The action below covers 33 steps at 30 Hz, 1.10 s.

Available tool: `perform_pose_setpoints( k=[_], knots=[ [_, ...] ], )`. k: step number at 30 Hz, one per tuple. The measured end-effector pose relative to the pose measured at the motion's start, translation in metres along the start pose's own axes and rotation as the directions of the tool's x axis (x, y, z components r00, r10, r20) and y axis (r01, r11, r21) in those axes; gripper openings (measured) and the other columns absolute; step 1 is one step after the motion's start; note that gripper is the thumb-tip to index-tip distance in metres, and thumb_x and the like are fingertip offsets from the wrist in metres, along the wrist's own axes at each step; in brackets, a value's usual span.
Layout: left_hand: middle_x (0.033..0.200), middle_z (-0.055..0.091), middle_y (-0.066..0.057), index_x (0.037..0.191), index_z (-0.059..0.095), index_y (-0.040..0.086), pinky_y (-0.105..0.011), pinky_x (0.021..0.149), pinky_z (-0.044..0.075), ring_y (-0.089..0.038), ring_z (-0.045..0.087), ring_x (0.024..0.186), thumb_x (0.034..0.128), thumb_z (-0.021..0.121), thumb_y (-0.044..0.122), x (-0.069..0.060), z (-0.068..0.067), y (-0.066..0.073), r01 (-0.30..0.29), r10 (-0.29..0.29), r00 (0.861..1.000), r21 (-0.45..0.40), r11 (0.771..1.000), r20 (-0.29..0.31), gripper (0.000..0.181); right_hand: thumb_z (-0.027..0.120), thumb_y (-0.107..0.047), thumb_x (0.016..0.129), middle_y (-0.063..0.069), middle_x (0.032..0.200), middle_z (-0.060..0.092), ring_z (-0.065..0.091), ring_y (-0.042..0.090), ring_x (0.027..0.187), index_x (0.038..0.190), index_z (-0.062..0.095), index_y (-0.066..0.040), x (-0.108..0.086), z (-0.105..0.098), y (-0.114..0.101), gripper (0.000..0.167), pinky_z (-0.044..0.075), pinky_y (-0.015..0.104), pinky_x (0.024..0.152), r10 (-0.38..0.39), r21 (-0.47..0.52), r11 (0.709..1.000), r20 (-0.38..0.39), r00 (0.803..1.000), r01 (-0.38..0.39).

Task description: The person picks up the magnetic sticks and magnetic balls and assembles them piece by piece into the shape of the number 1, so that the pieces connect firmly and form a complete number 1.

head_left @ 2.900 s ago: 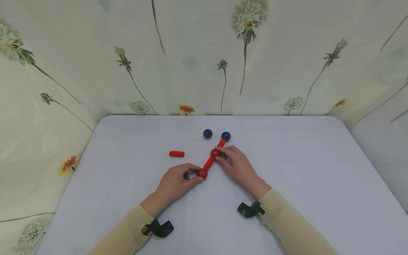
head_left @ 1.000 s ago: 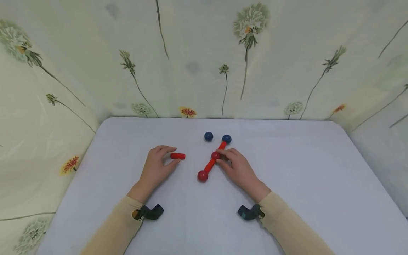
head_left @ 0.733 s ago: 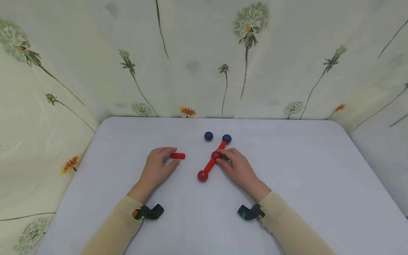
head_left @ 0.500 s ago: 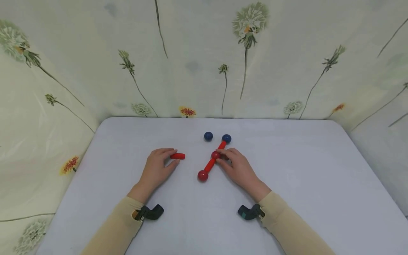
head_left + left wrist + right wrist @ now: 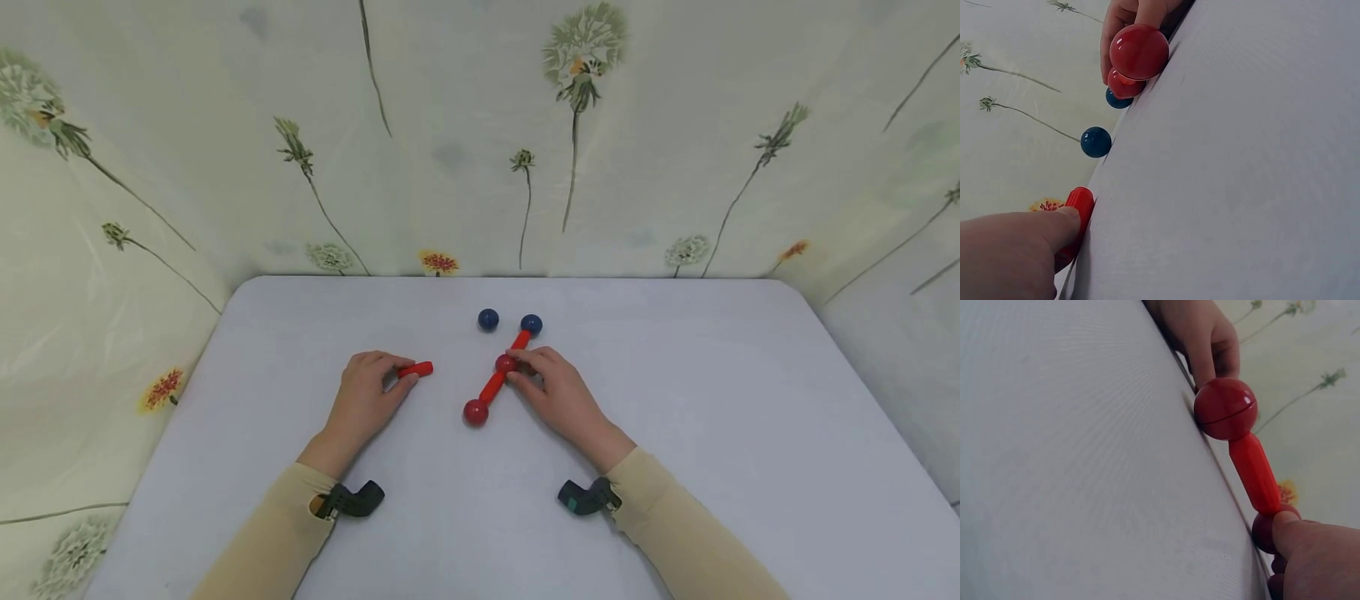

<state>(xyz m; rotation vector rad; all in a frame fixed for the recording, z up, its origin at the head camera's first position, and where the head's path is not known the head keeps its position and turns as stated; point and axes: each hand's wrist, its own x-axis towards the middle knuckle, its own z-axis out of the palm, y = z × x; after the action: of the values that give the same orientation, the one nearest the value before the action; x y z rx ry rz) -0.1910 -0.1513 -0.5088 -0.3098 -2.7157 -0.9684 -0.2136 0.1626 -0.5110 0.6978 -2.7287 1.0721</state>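
My left hand (image 5: 367,392) pinches a loose red rod (image 5: 422,368) between thumb and fingers, at the left of the table's middle. In the left wrist view the thumb lies against this red rod (image 5: 1080,206). My right hand (image 5: 558,392) pinches the middle red ball (image 5: 506,363) of a joined chain. That chain runs slantwise: a near red ball (image 5: 476,412), a red rod (image 5: 492,388), the middle ball, another red rod (image 5: 521,339) and a far blue ball (image 5: 531,324). In the right wrist view the thumb presses the middle red ball (image 5: 1265,532).
A separate blue ball (image 5: 488,319) lies left of the chain's far end. Everything rests on a white-covered table (image 5: 712,400). Behind it hangs a flower-printed curtain (image 5: 450,125). A small dark camera is strapped to each wrist.
My left hand has let go of the near red ball, moved left to the loose rod and closed its fingers on it. The rod has tilted slightly. My right hand stays at the middle ball.
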Motion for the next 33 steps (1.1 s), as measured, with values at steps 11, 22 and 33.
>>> perform_pose_setpoints(
  k=[11,22,33],
  knots=[
    [0.091,0.063,0.000,0.121,0.071,0.012,-0.046,0.091,0.039,-0.028,0.051,0.108,0.0891,0.075,0.029,0.001,0.001,0.001,0.034,-0.035,0.999,0.041,0.999,0.029,0.036,0.069,-0.026,0.094,-0.003,0.113,0.060,0.056,0.012,0.095,0.133,0.062,-0.019,0.000,0.000,0.002,0.040,0.052,0.033,0.081,0.000,-0.005,1.000,-0.004,1.000,0.000],
    [0.083,0.057,0.003,0.111,0.074,0.013,-0.036,0.076,0.038,-0.020,0.049,0.092,0.0888,0.074,0.030,-0.001,0.000,0.002,0.051,-0.051,0.999,-0.003,0.999,0.012,0.028,0.069,-0.027,0.094,-0.003,0.112,0.061,0.057,0.013,0.096,0.133,0.062,-0.018,0.000,-0.001,0.000,0.040,0.052,0.034,0.082,0.003,0.000,1.000,-0.004,1.000,-0.003],
    [0.085,0.056,0.005,0.110,0.074,0.015,-0.032,0.063,0.042,-0.014,0.050,0.076,0.0880,0.075,0.030,-0.008,-0.007,0.013,0.060,-0.060,0.998,-0.078,0.995,0.005,0.026,0.070,-0.026,0.094,-0.003,0.111,0.061,0.056,0.012,0.095,0.132,0.063,-0.019,0.002,-0.002,-0.002,0.040,0.051,0.033,0.083,0.023,0.019,1.000,0.001,1.000,-0.023]
  ],
)
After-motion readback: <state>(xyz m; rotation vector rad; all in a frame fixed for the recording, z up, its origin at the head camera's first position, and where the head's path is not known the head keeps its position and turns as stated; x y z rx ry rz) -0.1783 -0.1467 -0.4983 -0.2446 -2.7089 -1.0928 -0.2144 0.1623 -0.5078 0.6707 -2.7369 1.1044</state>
